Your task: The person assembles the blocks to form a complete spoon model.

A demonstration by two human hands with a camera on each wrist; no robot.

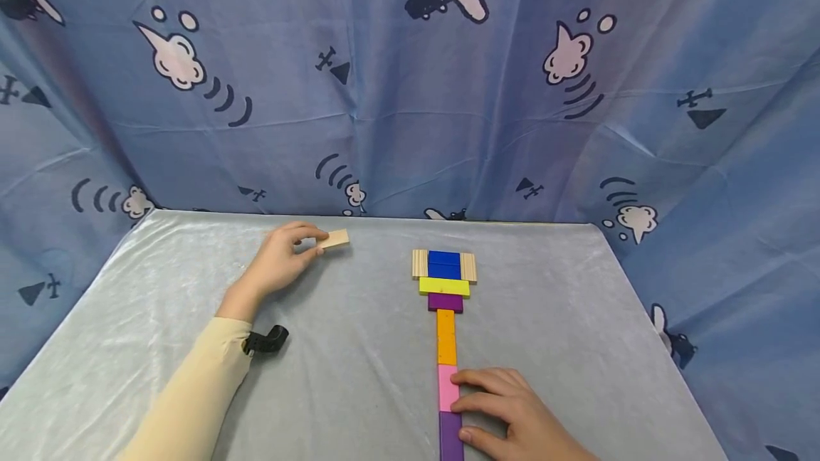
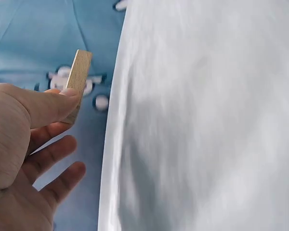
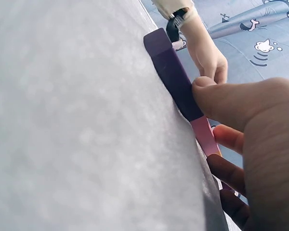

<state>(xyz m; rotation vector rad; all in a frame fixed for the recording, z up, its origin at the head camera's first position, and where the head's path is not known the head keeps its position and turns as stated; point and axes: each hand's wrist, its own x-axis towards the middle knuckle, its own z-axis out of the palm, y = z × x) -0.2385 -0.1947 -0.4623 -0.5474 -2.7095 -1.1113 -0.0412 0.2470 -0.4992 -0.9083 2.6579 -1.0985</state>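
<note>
Thumb and fingertips of my left hand (image 1: pixel 278 262) pinch a plain wooden block (image 1: pixel 336 239) over the far left of the table. In the left wrist view the same wooden block (image 2: pixel 82 70) sticks up past the thumb, with the other fingers spread loosely below. My right hand (image 1: pixel 515 415) lies along the right side of a row of blocks. Its fingertips touch the pink block (image 1: pixel 448 388), and its thumb is at the purple block (image 1: pixel 450 436). In the right wrist view, the thumb tip rests against the purple block's side (image 3: pixel 176 82).
Ahead of the pink block the row runs through an orange block (image 1: pixel 446 336), a magenta block (image 1: pixel 445 302) and a yellow block (image 1: pixel 444 287). Blue blocks (image 1: pixel 444 265) flanked by plain wooden blocks (image 1: pixel 419 264) form its far end. A patterned blue curtain (image 1: pixel 410 126) hangs behind the white-covered table (image 1: pixel 544 304).
</note>
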